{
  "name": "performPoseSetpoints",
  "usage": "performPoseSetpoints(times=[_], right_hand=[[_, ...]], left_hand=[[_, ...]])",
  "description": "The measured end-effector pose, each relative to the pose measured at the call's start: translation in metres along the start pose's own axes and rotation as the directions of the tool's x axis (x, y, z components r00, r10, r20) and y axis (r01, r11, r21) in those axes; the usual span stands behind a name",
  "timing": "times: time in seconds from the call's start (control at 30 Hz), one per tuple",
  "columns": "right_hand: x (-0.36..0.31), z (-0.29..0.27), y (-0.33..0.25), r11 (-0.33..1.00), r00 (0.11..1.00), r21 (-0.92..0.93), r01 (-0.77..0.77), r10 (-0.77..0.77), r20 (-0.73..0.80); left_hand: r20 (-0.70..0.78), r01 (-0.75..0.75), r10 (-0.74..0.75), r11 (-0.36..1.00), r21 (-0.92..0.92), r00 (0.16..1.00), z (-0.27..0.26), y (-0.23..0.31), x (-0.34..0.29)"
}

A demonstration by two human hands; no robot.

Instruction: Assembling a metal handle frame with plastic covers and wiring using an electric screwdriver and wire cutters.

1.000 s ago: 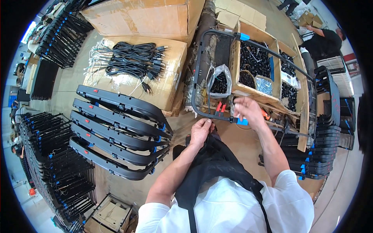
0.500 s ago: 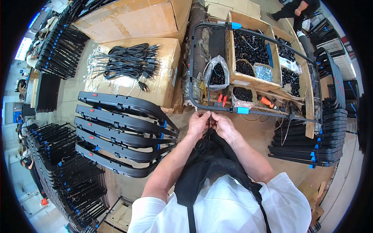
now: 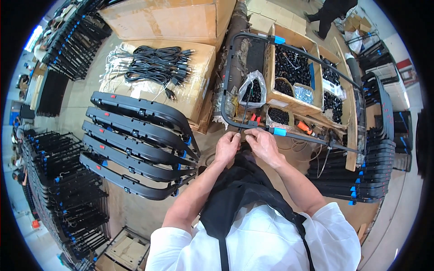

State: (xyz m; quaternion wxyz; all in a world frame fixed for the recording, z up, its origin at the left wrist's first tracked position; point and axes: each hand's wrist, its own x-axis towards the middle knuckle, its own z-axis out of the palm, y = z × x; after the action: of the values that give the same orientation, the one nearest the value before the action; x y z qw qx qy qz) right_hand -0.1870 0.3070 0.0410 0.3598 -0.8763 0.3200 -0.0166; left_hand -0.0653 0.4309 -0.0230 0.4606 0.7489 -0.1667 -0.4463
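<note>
A black tubular frame point(image 3: 228, 77) with rounded corners and blue clips lies across the wooden workbench. At the near left corner of its front bar, my left hand point(image 3: 227, 148) is closed in a pinch on a thin black cable point(image 3: 247, 107). Right beside it, my right hand point(image 3: 263, 145) curls its fingers just under the same bar, near a blue clip point(image 3: 280, 132). What those fingertips pinch is too small to make out. The cable crosses the bar from inside the frame, and its lower part is lost against my black apron point(image 3: 239, 194).
Wooden bins point(image 3: 294, 61) of black parts and a bag of small pieces point(image 3: 253, 88) sit inside the frame, with an orange-handled tool point(image 3: 304, 128) nearby. Coiled power cords point(image 3: 158, 65) lie on a carton point(image 3: 199, 97) to the left. Black curved housings point(image 3: 140, 119) stand below it.
My hands have drawn slightly apart. The right one has moved a little right and turned palm down by the bar. The whole view has shifted a little.
</note>
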Motion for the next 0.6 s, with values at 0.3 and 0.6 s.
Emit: performPoseSetpoints(times=[0.3, 0.6], right_hand=[[0.063, 0.01, -0.026, 0.619, 0.739, -0.445, 0.647, -0.368, 0.564], [0.067, -0.015, -0.026, 0.648, 0.657, -0.29, 0.705, -0.443, 0.61]], left_hand=[[-0.116, -0.267, 0.257, 0.96, -0.078, 0.959, 0.01, -0.051, -0.013], [-0.103, -0.189, 0.176, 0.971, -0.143, 0.979, 0.002, -0.056, -0.011]])
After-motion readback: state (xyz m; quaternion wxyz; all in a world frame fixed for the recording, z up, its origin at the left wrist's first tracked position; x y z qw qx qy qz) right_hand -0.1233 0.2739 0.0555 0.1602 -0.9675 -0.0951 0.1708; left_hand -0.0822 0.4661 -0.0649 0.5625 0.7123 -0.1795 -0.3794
